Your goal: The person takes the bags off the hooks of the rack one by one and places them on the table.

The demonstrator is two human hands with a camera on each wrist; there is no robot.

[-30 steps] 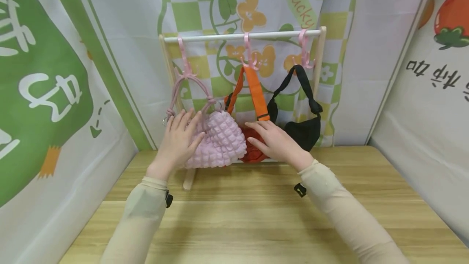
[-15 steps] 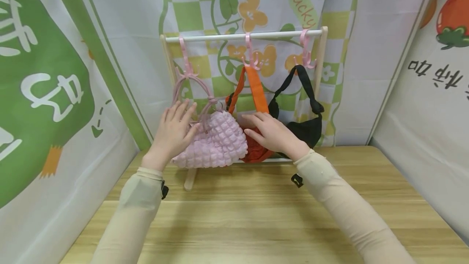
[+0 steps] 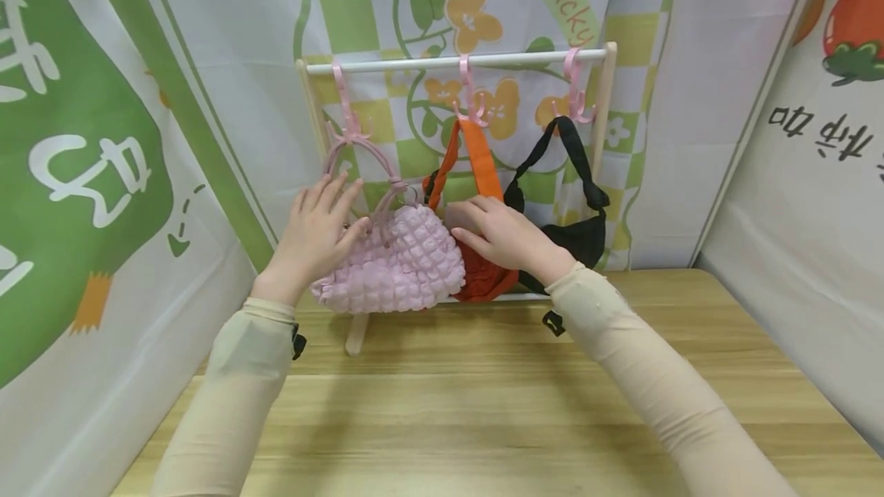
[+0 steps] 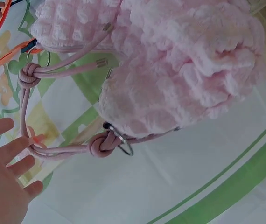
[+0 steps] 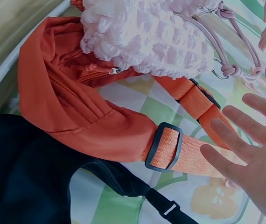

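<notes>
Three bags hang from a small rack. The puffy pink handbag (image 3: 407,271) is on the left, its cord handle (image 4: 67,72) looped over a pink hook. My left hand (image 3: 311,232) is beside and over its upper left part, fingers spread, with nothing gripped. An orange sling bag (image 5: 86,107) hangs in the middle by its wide strap. My right hand (image 3: 507,232) hovers in front of it, fingers extended and apart, covering part of it in the head view. To the right hangs a black bag (image 3: 583,244), its strap knotted.
The rack has a white top bar (image 3: 414,63) and wooden side posts. Pink hooks (image 3: 572,83) hold the bags. Below is a wood-grain table (image 3: 442,413). Printed fabric walls (image 3: 753,98) close in the back and both sides.
Both hands have moved up and somewhat to the left, baring more of the pink handbag's left side. The bags stay hanging on their hooks.
</notes>
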